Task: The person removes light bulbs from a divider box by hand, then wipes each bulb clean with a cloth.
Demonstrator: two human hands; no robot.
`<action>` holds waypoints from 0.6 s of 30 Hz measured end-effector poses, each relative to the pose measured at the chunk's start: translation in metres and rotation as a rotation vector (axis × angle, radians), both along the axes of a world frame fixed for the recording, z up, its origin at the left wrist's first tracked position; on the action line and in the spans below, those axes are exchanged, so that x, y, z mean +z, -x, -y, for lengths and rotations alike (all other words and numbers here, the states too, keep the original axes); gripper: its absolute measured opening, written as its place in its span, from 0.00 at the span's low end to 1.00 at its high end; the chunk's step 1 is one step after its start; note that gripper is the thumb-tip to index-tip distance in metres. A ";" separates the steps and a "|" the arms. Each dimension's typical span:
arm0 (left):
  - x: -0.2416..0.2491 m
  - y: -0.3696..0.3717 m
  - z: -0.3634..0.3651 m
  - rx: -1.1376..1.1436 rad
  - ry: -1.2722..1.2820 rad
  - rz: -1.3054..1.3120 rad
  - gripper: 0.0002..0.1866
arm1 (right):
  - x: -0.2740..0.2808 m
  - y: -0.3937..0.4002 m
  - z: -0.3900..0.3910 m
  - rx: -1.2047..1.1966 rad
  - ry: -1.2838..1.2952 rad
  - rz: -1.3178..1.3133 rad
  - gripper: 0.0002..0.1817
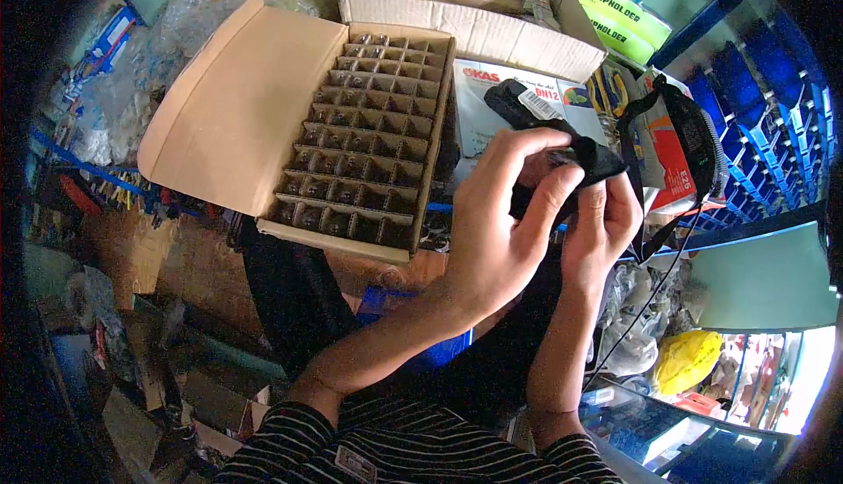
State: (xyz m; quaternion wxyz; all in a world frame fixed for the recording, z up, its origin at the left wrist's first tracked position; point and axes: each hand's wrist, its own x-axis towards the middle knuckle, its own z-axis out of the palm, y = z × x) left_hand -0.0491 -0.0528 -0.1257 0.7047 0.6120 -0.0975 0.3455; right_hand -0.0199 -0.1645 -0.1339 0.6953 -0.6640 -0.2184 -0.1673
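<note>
My left hand (505, 212) is closed on a black item (600, 162), with thumb and index finger pinching its near side. My right hand (602, 229) holds the same dark item from below and the right, its fingers bent against it. What the item is cannot be made out. Just behind my hands lies a black object with a barcode label (537, 104), on a white KAS box (479, 102). Left of my hands stands an open cardboard box (423, 163) with a divided grid. Small glassy items sit in many of its compartments, while others look bare.
Green LAMPHOLDER boxes (619, 14) stand at the back right, beside a larger carton (474, 27). A black strap (702, 133) hangs near a red and white box (674, 172). Blue racks (755, 106) are at the right, a yellow bag (688, 359) below, and plastic bags (132, 89) at the left.
</note>
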 end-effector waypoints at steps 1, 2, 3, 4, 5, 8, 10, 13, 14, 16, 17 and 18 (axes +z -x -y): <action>0.000 0.002 -0.001 0.013 -0.058 -0.021 0.13 | 0.000 0.000 0.002 0.002 0.045 -0.004 0.14; 0.002 0.006 -0.003 0.025 -0.116 -0.043 0.13 | 0.001 0.000 0.000 -0.014 0.086 0.031 0.15; 0.004 0.009 -0.004 0.036 -0.175 -0.066 0.13 | 0.003 -0.001 -0.003 -0.029 0.128 0.064 0.16; 0.006 0.011 -0.003 0.024 -0.136 -0.091 0.11 | 0.005 0.000 -0.005 -0.042 0.170 0.097 0.17; 0.008 0.012 -0.001 0.013 -0.098 -0.117 0.10 | 0.006 0.002 -0.008 -0.067 0.206 0.139 0.17; 0.010 0.011 -0.005 -0.003 -0.197 -0.209 0.12 | 0.009 0.007 -0.014 -0.143 0.324 0.215 0.19; 0.008 0.009 -0.006 0.028 -0.251 -0.196 0.16 | 0.010 0.010 -0.013 -0.188 0.422 0.201 0.19; 0.001 0.003 -0.002 -0.142 0.108 -0.270 0.21 | 0.004 0.005 -0.016 -0.246 0.464 0.346 0.20; 0.006 0.006 -0.007 -0.228 0.184 -0.397 0.26 | 0.004 0.004 -0.016 -0.234 0.469 0.377 0.21; 0.019 0.011 -0.024 -0.397 0.160 -0.585 0.25 | 0.004 0.006 -0.018 -0.316 0.448 0.371 0.14; 0.016 0.010 -0.020 -0.431 0.382 -0.580 0.24 | 0.003 0.008 -0.016 -0.346 0.447 0.342 0.13; 0.008 0.007 -0.013 -0.462 0.605 -0.570 0.23 | 0.004 0.009 -0.016 -0.376 0.446 0.314 0.11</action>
